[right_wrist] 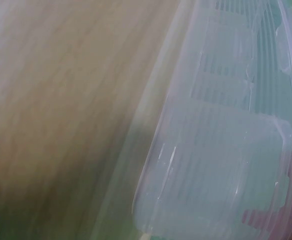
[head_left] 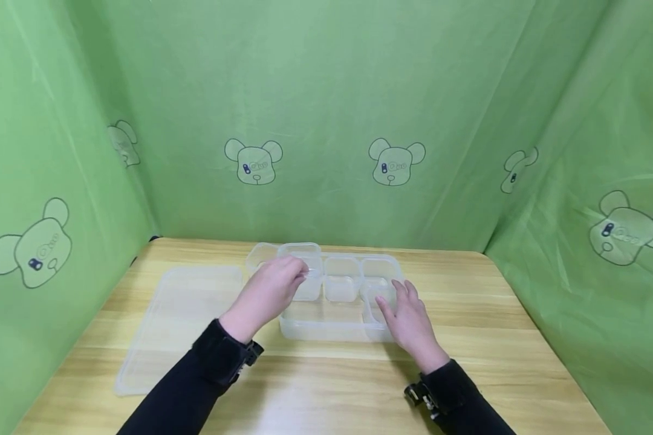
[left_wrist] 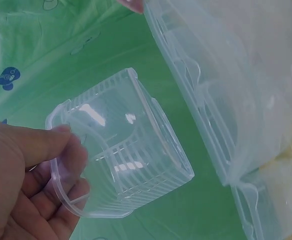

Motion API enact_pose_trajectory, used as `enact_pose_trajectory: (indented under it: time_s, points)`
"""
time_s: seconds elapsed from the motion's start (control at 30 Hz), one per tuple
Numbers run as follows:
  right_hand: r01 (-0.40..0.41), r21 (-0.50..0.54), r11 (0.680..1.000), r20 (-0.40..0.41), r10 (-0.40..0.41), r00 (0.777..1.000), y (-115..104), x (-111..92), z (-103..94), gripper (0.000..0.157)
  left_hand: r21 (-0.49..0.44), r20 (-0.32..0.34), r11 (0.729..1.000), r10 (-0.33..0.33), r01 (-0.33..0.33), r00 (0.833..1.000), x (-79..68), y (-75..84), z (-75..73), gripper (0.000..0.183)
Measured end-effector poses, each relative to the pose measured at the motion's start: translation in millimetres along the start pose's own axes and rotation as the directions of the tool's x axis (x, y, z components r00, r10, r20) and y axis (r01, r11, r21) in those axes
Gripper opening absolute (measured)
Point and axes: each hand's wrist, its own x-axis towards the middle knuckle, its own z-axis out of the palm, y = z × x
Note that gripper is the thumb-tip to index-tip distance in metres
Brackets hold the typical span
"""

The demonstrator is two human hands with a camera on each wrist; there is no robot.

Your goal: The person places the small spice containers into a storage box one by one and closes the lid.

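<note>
My left hand (head_left: 269, 290) is over the back left of a large clear plastic box (head_left: 326, 330). In the left wrist view, its thumb and fingers pinch the rim of a small clear container (left_wrist: 121, 150), which has ribbed sides and is tilted in the air. My right hand (head_left: 410, 320) is at the box's right side, thumb and fingers spread loosely over the rim. Fingertips (right_wrist: 258, 219) show through the clear wall in the right wrist view. Small containers stand in a row along the back of the box, one of them in the middle (head_left: 341, 289).
A large translucent lid (head_left: 185, 320) lies flat on the wooden table (head_left: 326, 386) to the left of the box. Behind my left hand, a small clear piece (head_left: 257, 254) shows beside the box's back left corner. Green cloth (head_left: 326, 78) encloses the table's back and sides.
</note>
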Motion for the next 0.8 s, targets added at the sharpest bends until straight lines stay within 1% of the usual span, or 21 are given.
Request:
enact_pose_trajectory:
  time_s: [0.13, 0.3, 0.53, 0.7, 0.8]
  points:
    - [0.002, 0.000, 1.000, -0.007, -0.002, 1.000, 0.6, -0.1, 0.5, 0.076, -0.036, 0.019, 0.999, 0.007, -0.006, 1.000, 3.9, 7.9, 7.8, 0.008]
    - [0.010, -0.001, 1.000, -0.015, -0.010, 1.000, 1.3, 0.7, 1.3, 0.074, -0.061, 0.024, 0.998, 0.036, -0.034, 0.999, 9.1, 16.0, 19.6, 0.006]
    - [0.011, -0.003, 1.000, -0.012, -0.011, 1.000, 0.1, 0.0, 1.0, 0.077, -0.039, 0.022, 0.998, 0.056, -0.056, 0.998, 12.3, 25.8, 35.9, 0.004]
    - [0.013, 0.004, 1.000, -0.010, -0.013, 1.000, -0.1, -0.6, 0.9, 0.077, -0.036, 0.041, 0.998, 0.058, -0.056, 0.997, 11.7, 33.3, 45.7, 0.004]
    - [0.009, 0.000, 1.000, -0.012, -0.009, 1.000, 1.1, -0.6, 1.3, 0.076, -0.035, 0.047, 0.997, 0.071, -0.069, 0.996, 11.0, 36.6, 52.5, 0.005]
